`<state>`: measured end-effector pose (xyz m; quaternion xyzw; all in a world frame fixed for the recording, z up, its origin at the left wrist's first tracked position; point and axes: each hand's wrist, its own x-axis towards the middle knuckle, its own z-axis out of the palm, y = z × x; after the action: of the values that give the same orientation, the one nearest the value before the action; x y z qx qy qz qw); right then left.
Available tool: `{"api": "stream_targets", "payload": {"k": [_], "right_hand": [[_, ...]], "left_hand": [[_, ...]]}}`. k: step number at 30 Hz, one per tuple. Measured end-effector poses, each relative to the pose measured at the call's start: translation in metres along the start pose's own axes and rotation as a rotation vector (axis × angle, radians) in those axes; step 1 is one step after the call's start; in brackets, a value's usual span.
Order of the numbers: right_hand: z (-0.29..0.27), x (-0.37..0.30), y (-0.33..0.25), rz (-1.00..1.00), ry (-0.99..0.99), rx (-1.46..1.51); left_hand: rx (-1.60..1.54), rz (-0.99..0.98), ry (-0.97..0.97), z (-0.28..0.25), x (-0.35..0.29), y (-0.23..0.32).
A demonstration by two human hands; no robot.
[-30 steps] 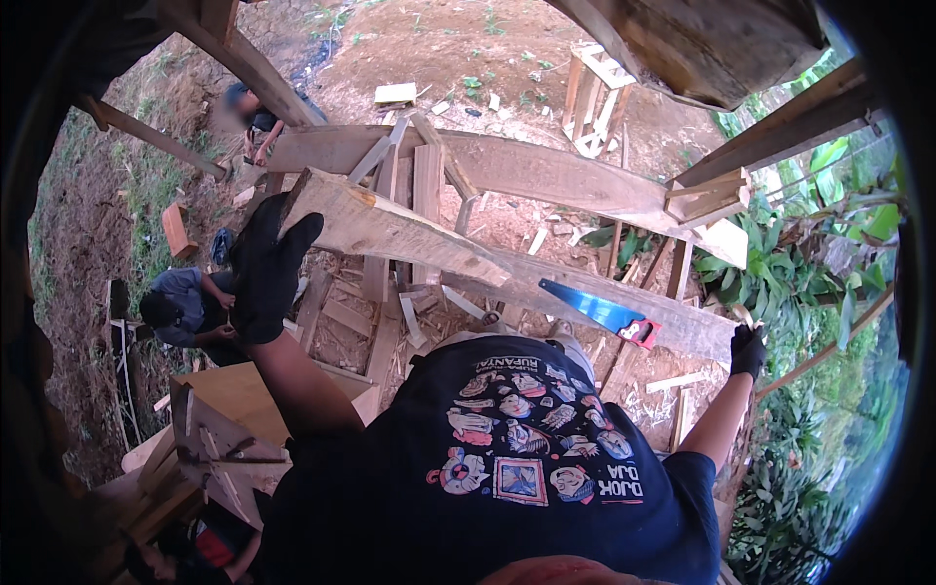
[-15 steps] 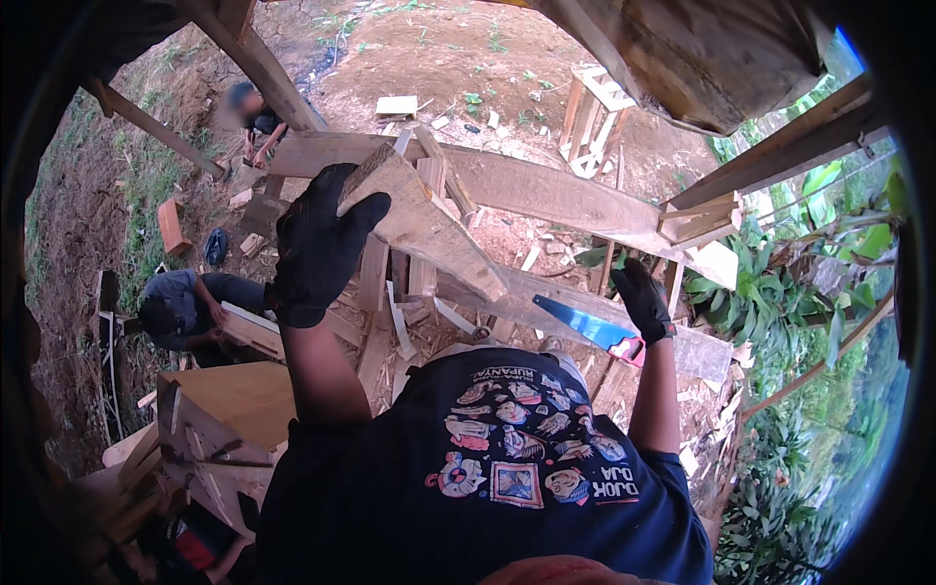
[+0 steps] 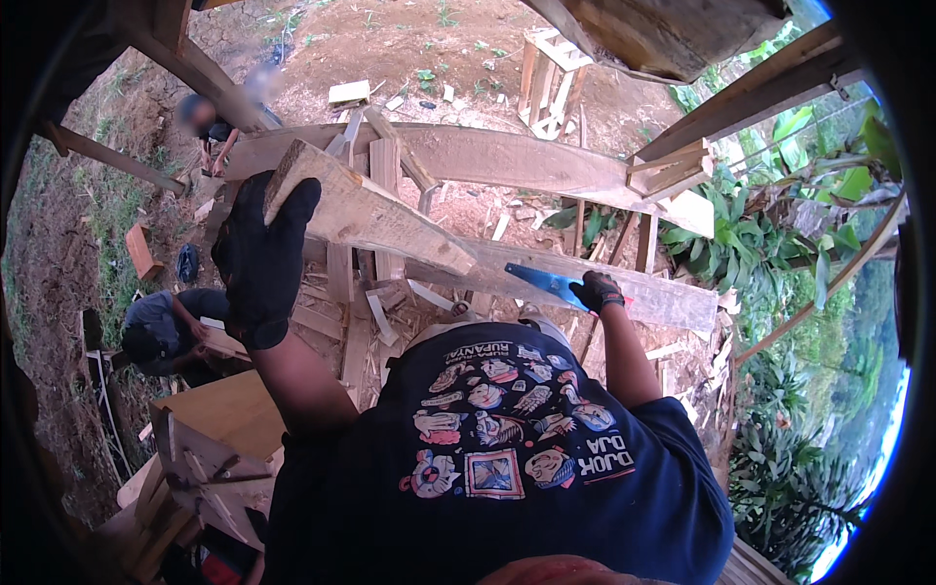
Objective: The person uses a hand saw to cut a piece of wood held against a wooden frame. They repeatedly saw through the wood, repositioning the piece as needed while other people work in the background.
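My left hand (image 3: 261,255), in a black glove, grips the left end of a pale wooden board (image 3: 385,216). The board slants across in front of me, its narrower end toward the middle. My right hand (image 3: 597,292), also gloved, is closed over the handle of a handsaw (image 3: 538,280) with a blue blade. The saw lies on the nearer plank (image 3: 673,302), blade pointing left; my fingers cover most of its handle.
A farther long plank (image 3: 526,161) runs across, with a small wooden box-like piece (image 3: 673,175) at its right end. Two people work at the left, one nearer person (image 3: 166,327) handling wood. Offcuts litter the ground. A wooden frame (image 3: 551,83) stands beyond.
My right hand has come down and left onto the saw's handle. The board in my left hand has shifted left in the picture, as has the whole scene.
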<state>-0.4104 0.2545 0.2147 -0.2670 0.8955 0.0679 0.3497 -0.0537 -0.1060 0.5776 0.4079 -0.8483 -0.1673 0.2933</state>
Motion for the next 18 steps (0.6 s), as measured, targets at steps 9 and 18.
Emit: {"api": "stream_targets", "payload": {"k": [9, 18], "right_hand": [[0.127, -0.032, 0.156, 0.064, 0.217, -0.036], [0.165, 0.024, 0.207, -0.438, 0.474, -0.286]], "left_hand": [[0.076, -0.095, 0.127, 0.011, -0.004, 0.014], [0.205, -0.206, -0.034, 0.014, 0.012, 0.096]]}}
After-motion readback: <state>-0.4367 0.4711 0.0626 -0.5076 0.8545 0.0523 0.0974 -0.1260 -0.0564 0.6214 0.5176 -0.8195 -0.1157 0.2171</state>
